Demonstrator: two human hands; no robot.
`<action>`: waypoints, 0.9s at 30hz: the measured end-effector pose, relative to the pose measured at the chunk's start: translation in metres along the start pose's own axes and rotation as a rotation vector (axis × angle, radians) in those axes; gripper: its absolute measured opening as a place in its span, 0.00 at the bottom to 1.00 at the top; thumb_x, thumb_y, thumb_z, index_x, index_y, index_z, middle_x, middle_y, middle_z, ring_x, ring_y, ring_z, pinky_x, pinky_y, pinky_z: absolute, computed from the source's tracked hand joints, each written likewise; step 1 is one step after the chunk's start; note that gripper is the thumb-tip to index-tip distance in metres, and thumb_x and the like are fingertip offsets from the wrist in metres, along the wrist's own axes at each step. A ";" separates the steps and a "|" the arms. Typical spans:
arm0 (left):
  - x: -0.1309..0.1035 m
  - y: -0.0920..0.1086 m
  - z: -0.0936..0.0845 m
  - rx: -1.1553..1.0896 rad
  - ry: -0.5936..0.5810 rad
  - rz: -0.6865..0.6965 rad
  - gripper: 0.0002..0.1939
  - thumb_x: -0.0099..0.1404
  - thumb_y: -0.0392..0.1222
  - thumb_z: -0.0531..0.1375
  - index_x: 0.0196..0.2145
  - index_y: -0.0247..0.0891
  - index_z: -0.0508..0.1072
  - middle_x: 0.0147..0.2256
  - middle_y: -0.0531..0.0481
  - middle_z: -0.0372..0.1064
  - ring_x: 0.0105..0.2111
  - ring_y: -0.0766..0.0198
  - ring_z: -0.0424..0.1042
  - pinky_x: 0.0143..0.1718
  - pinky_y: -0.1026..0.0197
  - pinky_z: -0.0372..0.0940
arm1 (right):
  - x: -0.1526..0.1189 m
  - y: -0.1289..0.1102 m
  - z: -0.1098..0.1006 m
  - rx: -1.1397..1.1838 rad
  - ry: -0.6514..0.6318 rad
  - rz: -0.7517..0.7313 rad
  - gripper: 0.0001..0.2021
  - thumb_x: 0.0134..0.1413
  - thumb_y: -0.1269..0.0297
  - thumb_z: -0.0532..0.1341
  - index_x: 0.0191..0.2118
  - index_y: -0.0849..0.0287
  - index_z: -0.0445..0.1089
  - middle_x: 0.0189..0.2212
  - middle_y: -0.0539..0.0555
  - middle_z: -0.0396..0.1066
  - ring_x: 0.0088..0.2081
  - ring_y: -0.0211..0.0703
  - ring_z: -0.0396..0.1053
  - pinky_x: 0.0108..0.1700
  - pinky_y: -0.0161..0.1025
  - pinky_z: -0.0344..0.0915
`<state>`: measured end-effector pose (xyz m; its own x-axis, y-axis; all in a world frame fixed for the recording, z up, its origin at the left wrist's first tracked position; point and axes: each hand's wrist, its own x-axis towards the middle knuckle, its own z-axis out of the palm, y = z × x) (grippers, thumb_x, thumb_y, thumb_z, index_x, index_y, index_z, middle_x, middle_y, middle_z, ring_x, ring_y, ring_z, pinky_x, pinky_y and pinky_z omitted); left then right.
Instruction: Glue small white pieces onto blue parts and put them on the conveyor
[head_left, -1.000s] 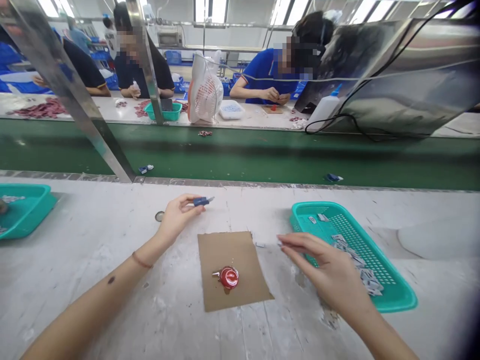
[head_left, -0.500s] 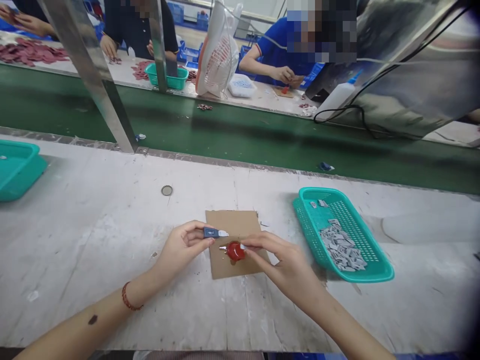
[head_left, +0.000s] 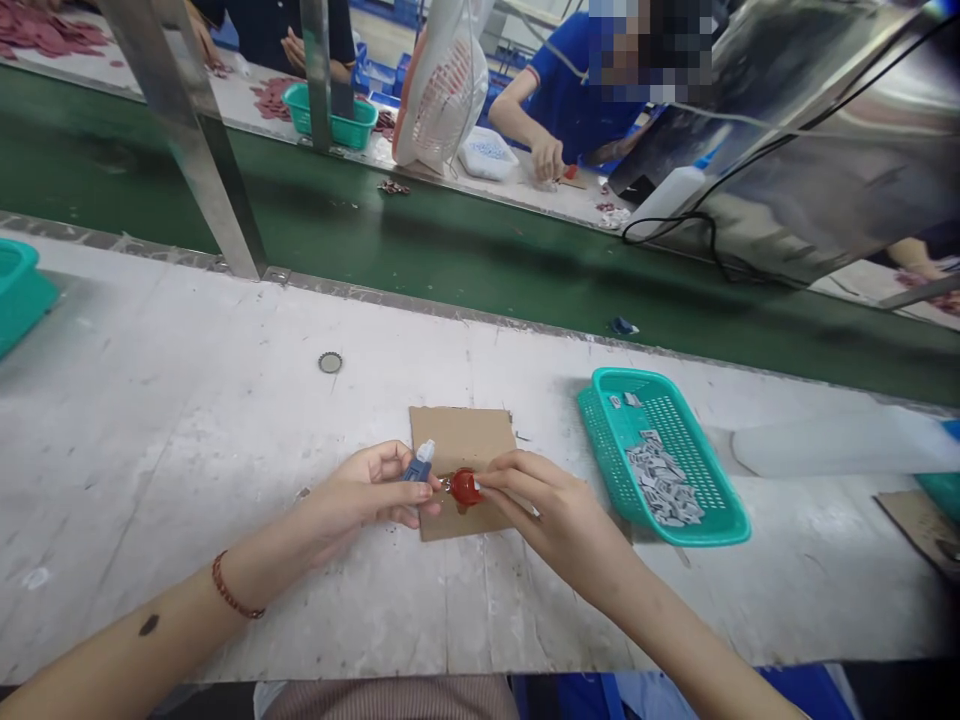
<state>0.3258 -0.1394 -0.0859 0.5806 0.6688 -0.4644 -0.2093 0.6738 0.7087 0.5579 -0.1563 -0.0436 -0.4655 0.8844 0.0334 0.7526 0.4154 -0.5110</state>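
Observation:
My left hand (head_left: 367,490) is closed on a small dark blue plastic piece (head_left: 417,469) with a pale, translucent tip, now pointing up. Close by, my right hand (head_left: 551,505) pinches a small pale piece (head_left: 478,484) between thumb and fingers, right at the edge of a glossy red cap-like dish (head_left: 463,488). Its exact shape is mostly covered by the fingertips. The red dish rests on a square of brown cardboard (head_left: 469,432) with a wet-looking stain around it.
A green basket (head_left: 600,455) with many small grey pieces (head_left: 664,485) stands to the right, beside a white bottle (head_left: 832,440) lying down. A crimped metal cap (head_left: 330,362) lies at left. Beyond are a metal post (head_left: 199,150), a green belt (head_left: 450,255) and co-workers.
My left hand has turned the blue piece so that its pale tip points upward instead of right. My right hand stays at the red dish's edge. The view has shifted slightly.

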 end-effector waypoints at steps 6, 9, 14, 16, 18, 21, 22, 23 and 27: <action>0.001 -0.001 0.000 -0.083 -0.026 -0.023 0.10 0.61 0.45 0.65 0.33 0.35 0.71 0.41 0.45 0.74 0.33 0.66 0.76 0.32 0.67 0.68 | 0.001 -0.001 0.000 -0.028 -0.012 -0.013 0.13 0.66 0.66 0.51 0.39 0.55 0.74 0.36 0.57 0.72 0.37 0.45 0.72 0.39 0.42 0.69; 0.000 0.000 0.002 -0.158 -0.047 0.010 0.11 0.64 0.47 0.62 0.36 0.35 0.73 0.43 0.43 0.74 0.38 0.62 0.77 0.39 0.64 0.69 | 0.000 -0.001 0.001 -0.033 -0.021 -0.015 0.12 0.66 0.66 0.52 0.40 0.56 0.73 0.36 0.57 0.72 0.37 0.45 0.72 0.38 0.41 0.69; 0.001 -0.004 0.001 -0.169 -0.030 0.062 0.11 0.59 0.42 0.67 0.34 0.38 0.69 0.37 0.51 0.73 0.37 0.62 0.76 0.37 0.64 0.68 | -0.002 -0.001 -0.002 0.042 0.044 0.037 0.09 0.64 0.66 0.55 0.39 0.56 0.74 0.36 0.56 0.73 0.38 0.45 0.72 0.38 0.40 0.69; 0.002 -0.006 0.001 -0.139 -0.016 0.060 0.14 0.57 0.41 0.68 0.38 0.40 0.69 0.37 0.52 0.72 0.34 0.64 0.76 0.33 0.66 0.67 | -0.004 0.001 -0.003 0.094 0.067 0.076 0.07 0.63 0.66 0.58 0.39 0.55 0.74 0.37 0.55 0.74 0.39 0.45 0.73 0.39 0.40 0.69; 0.003 -0.007 0.001 -0.085 -0.003 0.046 0.16 0.57 0.41 0.68 0.42 0.40 0.70 0.41 0.50 0.71 0.34 0.66 0.74 0.32 0.66 0.66 | -0.006 0.004 -0.001 0.129 0.082 0.095 0.06 0.62 0.67 0.59 0.39 0.55 0.75 0.38 0.54 0.75 0.40 0.45 0.73 0.40 0.40 0.69; 0.003 -0.009 0.003 -0.041 0.006 0.055 0.17 0.57 0.41 0.68 0.43 0.37 0.72 0.44 0.47 0.71 0.38 0.65 0.73 0.39 0.64 0.67 | -0.011 0.010 0.003 0.154 0.109 0.113 0.06 0.61 0.67 0.60 0.39 0.56 0.75 0.38 0.54 0.75 0.40 0.45 0.73 0.40 0.40 0.69; 0.004 -0.010 0.004 -0.038 0.003 0.073 0.16 0.57 0.41 0.68 0.42 0.37 0.73 0.44 0.47 0.71 0.40 0.64 0.72 0.41 0.63 0.67 | -0.012 0.012 0.004 0.162 0.114 0.122 0.06 0.61 0.67 0.60 0.39 0.56 0.75 0.38 0.54 0.75 0.40 0.45 0.73 0.40 0.40 0.69; 0.004 -0.012 0.005 -0.035 -0.003 0.095 0.15 0.57 0.41 0.68 0.41 0.37 0.73 0.44 0.47 0.71 0.40 0.64 0.72 0.42 0.62 0.67 | -0.013 0.014 0.004 0.171 0.119 0.135 0.06 0.60 0.67 0.61 0.39 0.56 0.75 0.38 0.54 0.76 0.40 0.45 0.73 0.40 0.40 0.69; 0.003 -0.018 0.008 0.009 0.007 0.179 0.11 0.58 0.39 0.67 0.38 0.37 0.72 0.41 0.49 0.72 0.36 0.65 0.73 0.41 0.61 0.67 | -0.014 0.013 -0.002 0.277 0.136 0.253 0.05 0.58 0.63 0.63 0.37 0.55 0.77 0.36 0.54 0.76 0.39 0.46 0.73 0.40 0.41 0.69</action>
<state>0.3372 -0.1516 -0.0956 0.5291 0.7799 -0.3344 -0.3018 0.5412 0.7849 0.5748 -0.1629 -0.0487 -0.2020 0.9792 -0.0196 0.6725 0.1241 -0.7296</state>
